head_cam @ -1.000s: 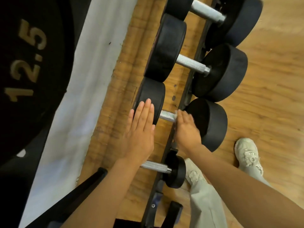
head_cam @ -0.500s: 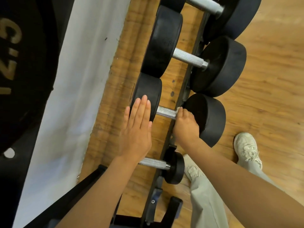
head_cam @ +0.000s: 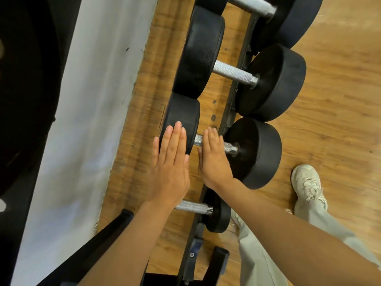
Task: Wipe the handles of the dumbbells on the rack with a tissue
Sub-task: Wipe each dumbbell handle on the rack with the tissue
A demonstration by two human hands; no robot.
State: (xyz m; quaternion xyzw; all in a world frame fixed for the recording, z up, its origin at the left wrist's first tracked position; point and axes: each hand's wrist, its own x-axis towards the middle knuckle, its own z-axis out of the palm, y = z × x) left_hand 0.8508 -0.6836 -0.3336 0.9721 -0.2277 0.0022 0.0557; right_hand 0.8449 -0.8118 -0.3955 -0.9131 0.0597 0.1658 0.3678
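Right hand (head_cam: 214, 157) lies flat across dumbbell handle (head_cam: 227, 145).

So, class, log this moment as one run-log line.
left hand: flat on black rubber dumbbell head | right hand: over knurled steel handle | tissue: not visible | stage: wiping

Handle (head_cam: 227, 145) hemmed between two black heads (head_cam: 255, 151)
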